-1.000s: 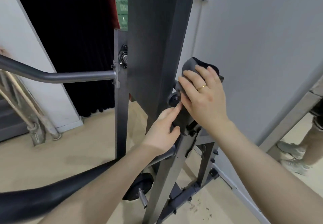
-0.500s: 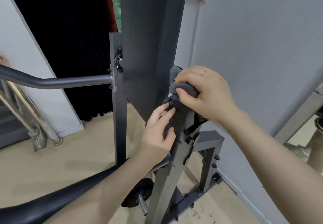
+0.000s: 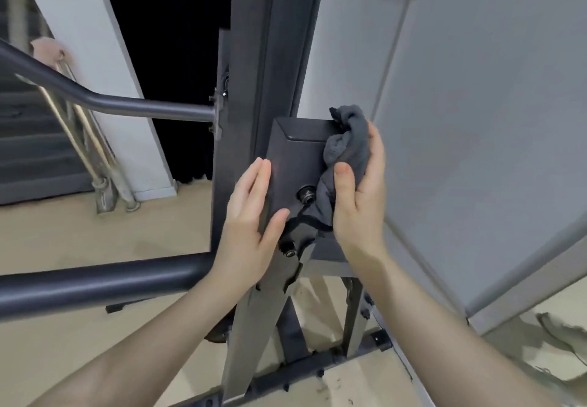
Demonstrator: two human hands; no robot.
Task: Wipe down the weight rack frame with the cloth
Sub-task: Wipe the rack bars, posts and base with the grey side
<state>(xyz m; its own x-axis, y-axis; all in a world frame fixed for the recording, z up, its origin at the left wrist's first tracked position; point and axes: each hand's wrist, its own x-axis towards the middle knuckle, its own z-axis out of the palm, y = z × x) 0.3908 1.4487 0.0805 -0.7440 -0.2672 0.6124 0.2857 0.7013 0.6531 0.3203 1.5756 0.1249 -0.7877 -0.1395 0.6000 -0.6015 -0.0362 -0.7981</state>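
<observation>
two bare forearms reach up from the bottom edge. the left hand (image 3: 251, 216) lies flat against the left side of the frame (image 3: 293, 165), fingers straight and together, thumb across the dark face. the right hand (image 3: 357, 197) clamps a bunched grey cloth (image 3: 344, 152), soft and nubbly, against the right edge of the frame, thumb pressing it in, fingers curled behind. the frame here is a smooth matte dark metal box post with a bevelled cap, a round bolt (image 3: 306, 197) in its face. below it, grey steel legs splay to the beige floor (image 3: 158, 232). a thick round black bar (image 3: 104, 282) runs left; a thinner bent tube (image 3: 143, 109) sits higher. behind rises a grey wall (image 3: 476, 121).
</observation>
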